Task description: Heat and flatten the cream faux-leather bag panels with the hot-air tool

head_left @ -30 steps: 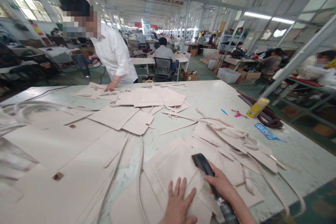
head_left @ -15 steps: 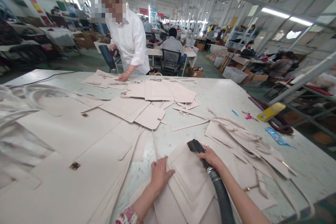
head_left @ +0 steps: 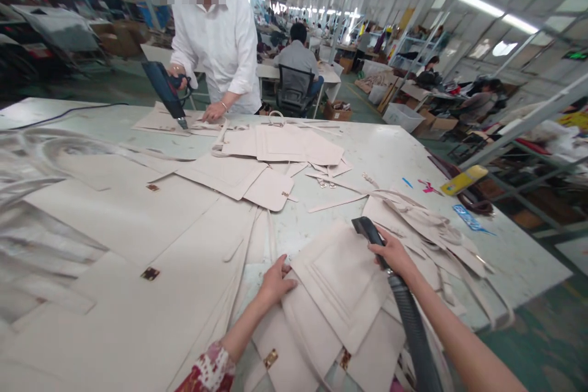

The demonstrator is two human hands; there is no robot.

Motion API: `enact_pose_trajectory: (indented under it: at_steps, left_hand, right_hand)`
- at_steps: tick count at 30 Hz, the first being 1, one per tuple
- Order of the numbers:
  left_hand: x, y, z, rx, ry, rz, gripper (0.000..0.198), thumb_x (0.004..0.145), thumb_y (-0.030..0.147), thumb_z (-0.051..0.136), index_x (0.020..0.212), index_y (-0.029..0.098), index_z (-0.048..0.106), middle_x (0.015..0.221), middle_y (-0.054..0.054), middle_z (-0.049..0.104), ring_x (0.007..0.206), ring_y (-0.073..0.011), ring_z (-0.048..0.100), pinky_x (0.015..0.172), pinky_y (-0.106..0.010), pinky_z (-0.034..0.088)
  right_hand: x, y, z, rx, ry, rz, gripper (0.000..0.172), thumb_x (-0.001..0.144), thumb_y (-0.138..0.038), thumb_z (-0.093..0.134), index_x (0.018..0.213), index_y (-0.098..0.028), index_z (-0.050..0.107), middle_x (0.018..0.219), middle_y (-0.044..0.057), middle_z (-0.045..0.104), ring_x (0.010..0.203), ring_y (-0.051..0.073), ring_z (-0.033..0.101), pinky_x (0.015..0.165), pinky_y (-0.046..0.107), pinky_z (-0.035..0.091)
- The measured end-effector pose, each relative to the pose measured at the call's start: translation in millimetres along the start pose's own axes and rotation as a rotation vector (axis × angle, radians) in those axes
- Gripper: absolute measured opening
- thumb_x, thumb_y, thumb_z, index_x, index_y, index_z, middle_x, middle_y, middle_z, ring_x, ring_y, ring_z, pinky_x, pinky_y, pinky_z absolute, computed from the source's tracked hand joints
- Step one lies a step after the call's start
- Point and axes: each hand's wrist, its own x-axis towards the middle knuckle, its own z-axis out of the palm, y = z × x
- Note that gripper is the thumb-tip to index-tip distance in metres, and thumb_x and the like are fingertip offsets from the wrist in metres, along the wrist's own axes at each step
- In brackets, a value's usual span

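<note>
My right hand (head_left: 395, 252) is wrapped round a black vacuum nozzle (head_left: 367, 231) on a ribbed hose (head_left: 413, 318). The nozzle's flat mouth is over the upper right edge of a beige bag panel (head_left: 342, 275) with a raised square outline. At that panel's left corner, my left hand (head_left: 275, 283) grips the edge between thumb and fingers. Beneath it lie more beige panels (head_left: 312, 331), some with small gold clasps (head_left: 271, 358). Whether the nozzle touches the panel I cannot tell.
Large beige panels (head_left: 110, 318) and straps cover the table's left. Strapped pieces (head_left: 422, 233) lie at right. Beyond are a yellow bottle (head_left: 463, 179) and a blue packet (head_left: 472, 218). Across the table (head_left: 367, 147), a co-worker (head_left: 220, 49) holds a dark heat gun (head_left: 165, 92) over beige pieces.
My right hand and the nozzle have shifted right across the panel. Lower panels with clasps now show. The co-worker has brought the heat gun down over the pieces. The view has tilted downward.
</note>
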Motion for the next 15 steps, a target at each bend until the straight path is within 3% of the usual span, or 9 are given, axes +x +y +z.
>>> enact_pose_trajectory:
  at_steps: [3, 7, 11, 15]
  left_hand:
    - [4, -6, 0.5, -0.232, -0.017, 0.010, 0.058, 0.058, 0.016, 0.057, 0.114, 0.008, 0.048, 0.076, -0.002, 0.061, 0.061, -0.0119, 0.054, 0.057, -0.021, 0.039]
    - [6, -2, 12.9, -0.266, 0.045, 0.020, 0.024, 0.058, 0.016, 0.055, 0.080, 0.010, 0.061, 0.053, 0.004, 0.050, 0.050, -0.0088, 0.045, 0.048, -0.019, 0.031]
    - [2, 1, 23.2, -0.288, 0.099, 0.030, 0.018, 0.060, 0.017, 0.052, 0.074, 0.011, 0.061, 0.056, 0.003, 0.052, 0.053, -0.0090, 0.046, 0.049, -0.018, 0.032]
    - [-2, 4, 28.7, -0.269, 0.110, 0.028, 0.016, 0.060, 0.018, 0.052, 0.072, 0.011, 0.060, 0.057, 0.002, 0.054, 0.053, -0.0098, 0.048, 0.050, -0.019, 0.034]
  right_hand:
    - [-28, -1, -3, 0.038, -0.138, 0.009, 0.072, 0.066, -0.029, 0.058, 0.132, -0.023, 0.032, 0.063, -0.004, 0.052, 0.042, 0.015, 0.056, 0.035, 0.025, 0.042]
    - [-69, -6, 9, 0.093, -0.324, 0.017, 0.071, 0.068, -0.025, 0.056, 0.134, -0.025, 0.030, 0.064, -0.005, 0.054, 0.042, 0.012, 0.054, 0.038, 0.023, 0.042]
    - [-101, -11, 29, 0.146, -0.551, -0.011, 0.070, 0.066, -0.016, 0.055, 0.132, -0.025, 0.033, 0.076, -0.003, 0.060, 0.043, 0.007, 0.048, 0.041, 0.020, 0.039]
    - [-95, -15, 58, 0.145, -0.549, -0.074, 0.069, 0.063, -0.014, 0.056, 0.129, -0.022, 0.040, 0.077, -0.002, 0.062, 0.042, 0.006, 0.045, 0.043, 0.021, 0.039]
